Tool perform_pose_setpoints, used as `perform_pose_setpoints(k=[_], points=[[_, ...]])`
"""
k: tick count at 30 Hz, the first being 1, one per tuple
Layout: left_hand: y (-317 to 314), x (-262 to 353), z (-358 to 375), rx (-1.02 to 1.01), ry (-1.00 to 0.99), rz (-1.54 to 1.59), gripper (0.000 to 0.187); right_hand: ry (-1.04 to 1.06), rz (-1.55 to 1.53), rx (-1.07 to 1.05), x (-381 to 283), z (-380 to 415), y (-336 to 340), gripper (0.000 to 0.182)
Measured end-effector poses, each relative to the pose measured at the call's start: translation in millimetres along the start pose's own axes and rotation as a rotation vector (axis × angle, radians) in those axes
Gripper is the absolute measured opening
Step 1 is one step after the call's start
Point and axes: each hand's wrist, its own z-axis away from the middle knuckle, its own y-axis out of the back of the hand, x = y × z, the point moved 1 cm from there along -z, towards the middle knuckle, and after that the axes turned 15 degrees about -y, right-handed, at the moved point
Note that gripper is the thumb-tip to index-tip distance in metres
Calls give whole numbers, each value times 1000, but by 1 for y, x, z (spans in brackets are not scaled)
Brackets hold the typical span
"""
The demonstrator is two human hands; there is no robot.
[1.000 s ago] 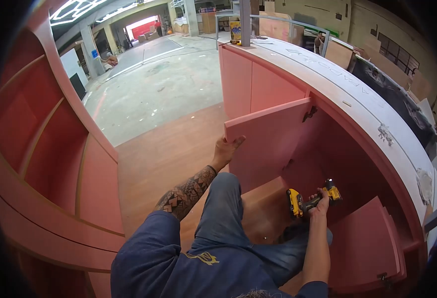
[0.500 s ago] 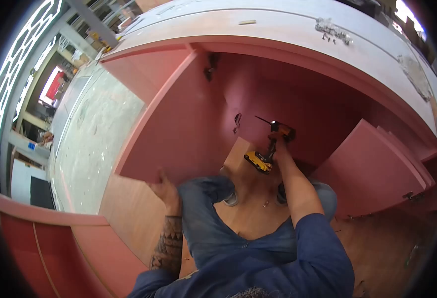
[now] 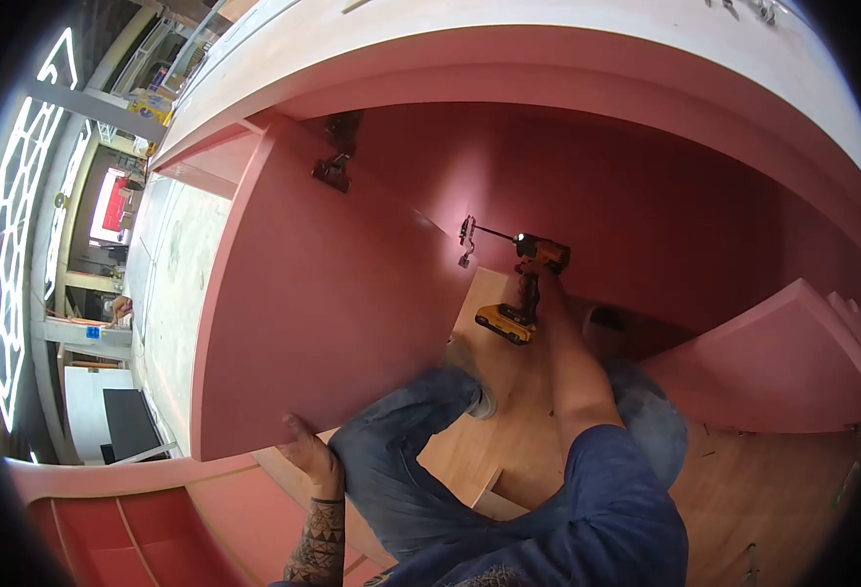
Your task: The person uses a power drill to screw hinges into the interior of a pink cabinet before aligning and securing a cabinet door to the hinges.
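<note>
My right hand (image 3: pixel 545 282) is wrapped round the grip of a cordless drill (image 3: pixel 538 256) with a yellow battery at its base. The drill's light is on, and its long bit points left, with the tip right at the lower metal hinge (image 3: pixel 466 235) inside the pink cabinet. My left hand (image 3: pixel 310 455) grips the bottom edge of the swung-out pink cabinet door (image 3: pixel 313 313), thumb on the near face, other fingers hidden behind it. Near the top of that door sits another dark hinge (image 3: pixel 332 171).
A pink door (image 3: pixel 782 362) stands out at the right. The white countertop (image 3: pixel 548 15) runs above, with small metal parts (image 3: pixel 743 8) at its far right. Below left is a red compartmented cabinet (image 3: pixel 127 528). My bent knees (image 3: pixel 401 411) are close under the opening.
The drill has moved slightly left, so its bit now reaches the lower hinge. My left hand stays on the door's bottom edge. The view has shifted closer to the cabinet.
</note>
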Motion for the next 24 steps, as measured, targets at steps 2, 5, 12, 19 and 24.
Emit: perform_pose_setpoints(k=[2,5,12,19,24], points=[[1,-6,0,30,23,2,58,2,-1,3,0,-1,-2,21],[3,-12,-1,19,23,109,57,8,12,-3,3,-3,-2,22],[1,-12,-2,52,48,150,55,-12,31,17,6,-11,-3,22],[2,-13,-1,35,21,132,57,-26,29,10,8,-17,-2,22],[-3,1,0,14,30,167,58,1,41,-5,7,-15,-1,21]])
